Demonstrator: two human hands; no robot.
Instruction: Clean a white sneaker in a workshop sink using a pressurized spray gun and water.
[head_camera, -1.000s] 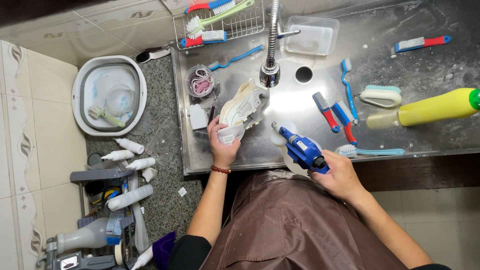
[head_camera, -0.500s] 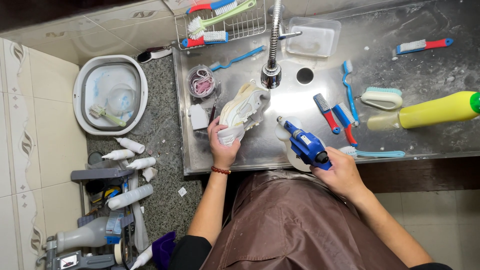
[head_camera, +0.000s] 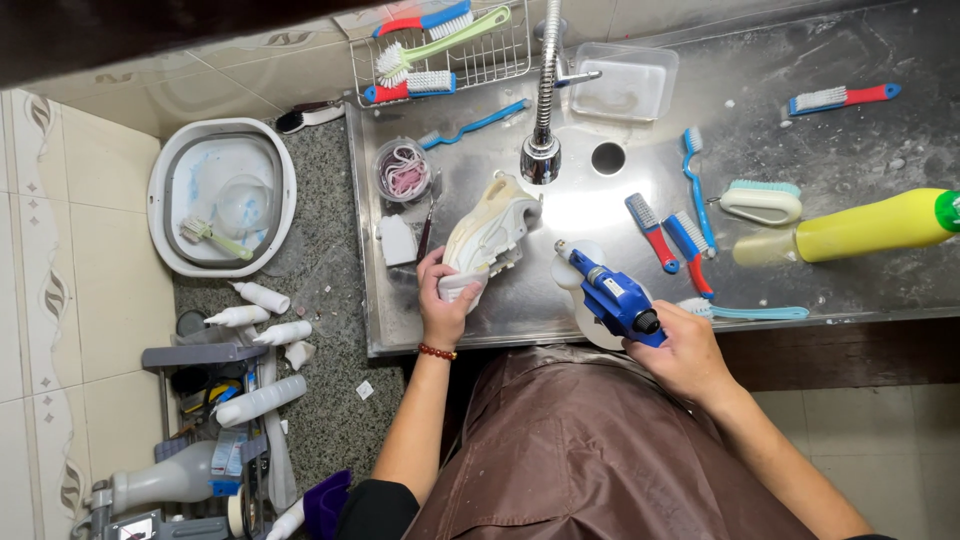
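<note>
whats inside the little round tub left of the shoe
The round tub holds a coil of pinkish-white laces. Whatever lies beneath them is covered.

Head camera; straight down; near sink

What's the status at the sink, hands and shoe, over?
Left hand grips the white sneaker by its heel under the faucet. Right hand holds the blue power tool. Brushes lie right, clear of the sneaker.
</note>
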